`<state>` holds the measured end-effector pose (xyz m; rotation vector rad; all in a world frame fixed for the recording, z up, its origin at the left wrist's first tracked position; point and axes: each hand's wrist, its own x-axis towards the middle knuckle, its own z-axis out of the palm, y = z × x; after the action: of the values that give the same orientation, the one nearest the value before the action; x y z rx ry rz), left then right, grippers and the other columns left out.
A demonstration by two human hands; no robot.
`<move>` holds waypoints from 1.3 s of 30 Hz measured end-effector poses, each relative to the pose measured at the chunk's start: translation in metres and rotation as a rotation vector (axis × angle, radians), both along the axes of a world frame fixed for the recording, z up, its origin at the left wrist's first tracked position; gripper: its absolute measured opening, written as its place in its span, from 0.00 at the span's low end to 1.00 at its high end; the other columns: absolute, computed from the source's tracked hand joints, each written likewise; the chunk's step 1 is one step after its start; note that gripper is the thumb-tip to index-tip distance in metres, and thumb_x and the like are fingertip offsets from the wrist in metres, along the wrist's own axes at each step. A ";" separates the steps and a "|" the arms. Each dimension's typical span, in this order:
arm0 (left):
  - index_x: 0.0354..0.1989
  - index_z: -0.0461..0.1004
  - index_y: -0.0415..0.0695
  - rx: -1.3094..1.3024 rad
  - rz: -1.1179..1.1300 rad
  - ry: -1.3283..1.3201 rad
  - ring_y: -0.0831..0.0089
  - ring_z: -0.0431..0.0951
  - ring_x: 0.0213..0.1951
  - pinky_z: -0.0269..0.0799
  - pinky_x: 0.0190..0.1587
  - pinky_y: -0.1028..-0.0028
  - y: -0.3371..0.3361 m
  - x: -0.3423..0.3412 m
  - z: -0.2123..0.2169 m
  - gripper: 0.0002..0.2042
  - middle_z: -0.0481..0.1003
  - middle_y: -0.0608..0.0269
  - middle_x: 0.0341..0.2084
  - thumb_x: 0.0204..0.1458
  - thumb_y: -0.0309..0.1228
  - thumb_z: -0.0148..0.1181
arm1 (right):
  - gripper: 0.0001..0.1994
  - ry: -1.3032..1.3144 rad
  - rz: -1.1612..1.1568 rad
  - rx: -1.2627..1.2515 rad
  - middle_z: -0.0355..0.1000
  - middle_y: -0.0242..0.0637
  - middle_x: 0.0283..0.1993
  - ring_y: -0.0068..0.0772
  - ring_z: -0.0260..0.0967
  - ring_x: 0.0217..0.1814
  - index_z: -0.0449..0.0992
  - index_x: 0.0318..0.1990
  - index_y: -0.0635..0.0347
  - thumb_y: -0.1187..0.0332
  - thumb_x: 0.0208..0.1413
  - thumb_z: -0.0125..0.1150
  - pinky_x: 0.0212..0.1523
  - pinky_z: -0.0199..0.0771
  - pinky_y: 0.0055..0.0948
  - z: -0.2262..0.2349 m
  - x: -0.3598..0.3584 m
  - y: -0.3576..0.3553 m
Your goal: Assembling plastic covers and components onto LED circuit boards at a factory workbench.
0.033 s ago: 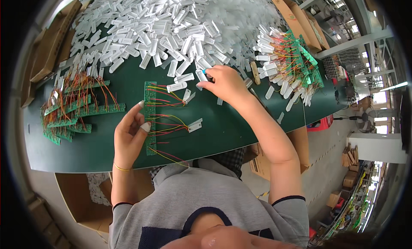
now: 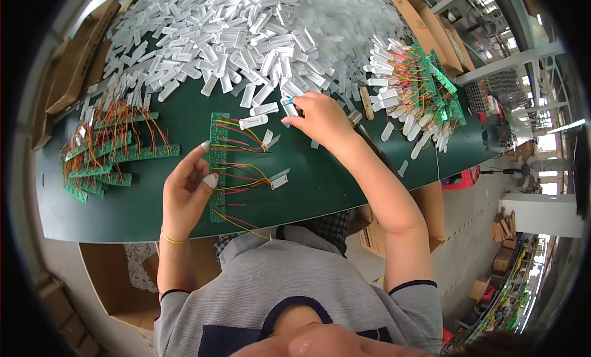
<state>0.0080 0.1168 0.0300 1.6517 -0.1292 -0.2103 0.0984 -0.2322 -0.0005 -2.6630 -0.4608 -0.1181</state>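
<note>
Board: long thin green circuit strip [image 2: 218,166] with red, yellow and green wires, lying on the green mat [image 2: 345,178], directly under the left fingertips.
Left hand: [image 2: 184,197] thumb and forefinger pressed flat on the strip's left edge, pinning rather than gripping; other fingers loosely curled.
Right hand: [image 2: 317,118] pinched shut on one small white cap [image 2: 288,104] at the fingertips, just at the near edge of the white pile [image 2: 246,30].
Handling: strip looks light and stiff but thin, likely snaps if bent; best held by its long edges, not by the wires. Wires soft, tangle easily. Caps light, smooth, probably slippery; pinch by the sides.
Count: one strip under the fingers, four or so white caps already on its wire ends; loose caps too many to count.
Left of fingers: stack of wired strips [image 2: 101,157], several, exact number unclear.
Right beyond fingers: heap of capped strips [image 2: 418,92], uncountable.
Boxes: cardboard cartons [image 2: 431,27] at far edges.
</note>
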 end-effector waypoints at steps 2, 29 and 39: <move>0.74 0.73 0.35 -0.037 -0.023 0.003 0.86 0.71 0.41 0.73 0.46 0.83 -0.011 -0.005 0.024 0.30 0.72 0.72 0.41 0.61 0.13 0.66 | 0.17 -0.073 -0.044 0.018 0.80 0.49 0.43 0.59 0.81 0.49 0.84 0.44 0.63 0.58 0.59 0.77 0.49 0.81 0.53 -0.013 0.002 -0.001; 0.57 0.83 0.44 0.604 -0.622 -0.531 0.53 0.78 0.57 0.74 0.61 0.55 -0.100 0.067 0.012 0.21 0.81 0.57 0.53 0.53 0.27 0.73 | 0.09 0.097 -0.322 0.619 0.83 0.41 0.43 0.27 0.81 0.34 0.82 0.50 0.67 0.74 0.66 0.72 0.33 0.80 0.26 -0.006 -0.127 -0.020; 0.51 0.85 0.55 0.684 -1.068 -0.681 0.67 0.74 0.60 0.68 0.62 0.62 -0.061 -0.002 -0.005 0.20 0.78 0.73 0.46 0.46 0.29 0.73 | 0.08 0.111 -0.308 0.562 0.83 0.39 0.41 0.32 0.79 0.35 0.84 0.49 0.63 0.70 0.66 0.72 0.36 0.78 0.30 -0.006 -0.133 -0.011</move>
<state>0.0063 0.0556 0.0246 2.1184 -1.6160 -0.5215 -0.0342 -0.2433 -0.0060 -2.1499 0.0275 -0.1625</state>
